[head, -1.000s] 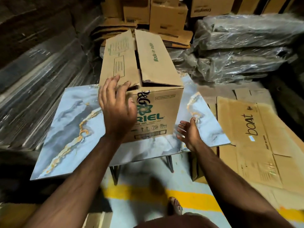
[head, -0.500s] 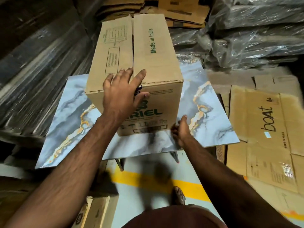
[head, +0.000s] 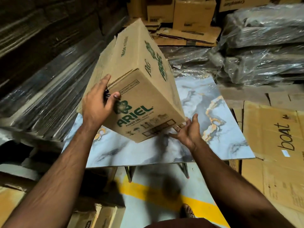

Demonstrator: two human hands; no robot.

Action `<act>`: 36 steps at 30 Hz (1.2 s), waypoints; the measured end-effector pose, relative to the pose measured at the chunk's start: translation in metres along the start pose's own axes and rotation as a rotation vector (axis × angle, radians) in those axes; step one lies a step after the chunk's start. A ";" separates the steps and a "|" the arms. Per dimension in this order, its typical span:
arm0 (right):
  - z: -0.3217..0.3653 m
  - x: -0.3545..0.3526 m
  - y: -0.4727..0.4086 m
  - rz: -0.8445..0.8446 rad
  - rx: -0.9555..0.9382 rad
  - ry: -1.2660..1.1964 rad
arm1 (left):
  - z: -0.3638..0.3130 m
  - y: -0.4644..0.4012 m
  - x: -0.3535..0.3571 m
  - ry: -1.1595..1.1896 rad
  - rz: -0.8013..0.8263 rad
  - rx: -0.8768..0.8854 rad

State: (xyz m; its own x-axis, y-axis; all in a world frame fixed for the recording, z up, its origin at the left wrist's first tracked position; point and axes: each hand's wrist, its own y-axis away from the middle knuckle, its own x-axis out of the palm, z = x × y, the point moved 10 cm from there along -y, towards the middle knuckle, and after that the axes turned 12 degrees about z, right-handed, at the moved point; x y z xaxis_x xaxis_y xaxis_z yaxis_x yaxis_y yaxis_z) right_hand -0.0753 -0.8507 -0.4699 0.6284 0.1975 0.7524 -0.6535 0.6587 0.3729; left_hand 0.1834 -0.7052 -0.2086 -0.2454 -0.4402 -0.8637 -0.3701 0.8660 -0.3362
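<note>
Blue-grey marble-patterned tabletop (head: 217, 134) on metal legs (head: 129, 171), tilted cardboard box (head: 148, 96) over it

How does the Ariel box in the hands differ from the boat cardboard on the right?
The Ariel box is set up as a box; the boat cardboard is flattened. The Ariel box tilts over the table, left hand gripping its top edge, right hand under its lower corner; the boat cardboard lies flat. The Ariel box has green print, the boat cardboard black. Both are brown cardboard.
</note>
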 end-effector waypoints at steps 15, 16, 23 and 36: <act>0.075 0.155 -0.018 0.017 -0.308 0.998 | 0.085 0.063 0.033 0.842 -0.261 -0.518; 0.087 0.167 -0.015 -0.027 -0.375 1.073 | 0.080 0.063 0.032 0.904 -0.285 -0.522; 0.140 0.242 0.053 -0.198 -0.754 1.409 | 0.085 0.064 0.070 1.360 -0.383 -0.679; 0.114 0.310 0.076 0.035 -0.820 2.228 | -0.044 0.104 0.227 2.048 0.040 -0.977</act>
State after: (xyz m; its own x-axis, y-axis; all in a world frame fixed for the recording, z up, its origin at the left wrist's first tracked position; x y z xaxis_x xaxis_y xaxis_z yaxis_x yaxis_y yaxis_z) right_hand 0.0215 -0.8221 -0.1460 0.3128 0.0176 -0.9497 -0.7846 0.5683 -0.2479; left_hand 0.0495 -0.7255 -0.4226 -0.3156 -0.5591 0.7667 -0.3693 0.8166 0.4435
